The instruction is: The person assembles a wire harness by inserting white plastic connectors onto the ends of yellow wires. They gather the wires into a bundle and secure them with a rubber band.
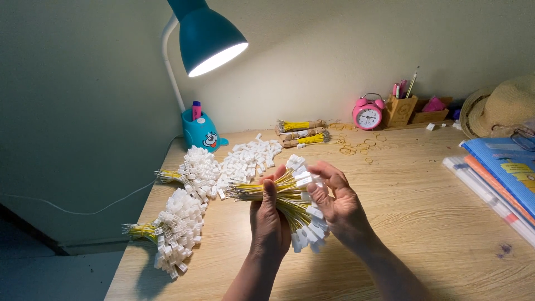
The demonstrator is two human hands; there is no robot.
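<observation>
My left hand (pixel 269 214) grips a bundle of yellow wires (pixel 253 190) around its middle, the bare ends pointing left. The wires fan out to the right into many small white plastic connectors (pixel 307 223). My right hand (pixel 337 203) is closed on the connector end, thumb and fingers among the white plugs near the top of the fan. Both hands hover just above the wooden desk (pixel 423 223).
Two more finished wire bundles (pixel 178 231) (pixel 195 167) lie at the desk's left edge, beside a heap of loose white connectors (pixel 251 156). Tied wire bundles (pixel 304 132), rubber bands (pixel 356 147), a teal lamp (pixel 203 39), pink alarm clock (pixel 368 114), pen holder (pixel 401 108), straw hat (pixel 501 108) and books (pixel 501 178) stand around.
</observation>
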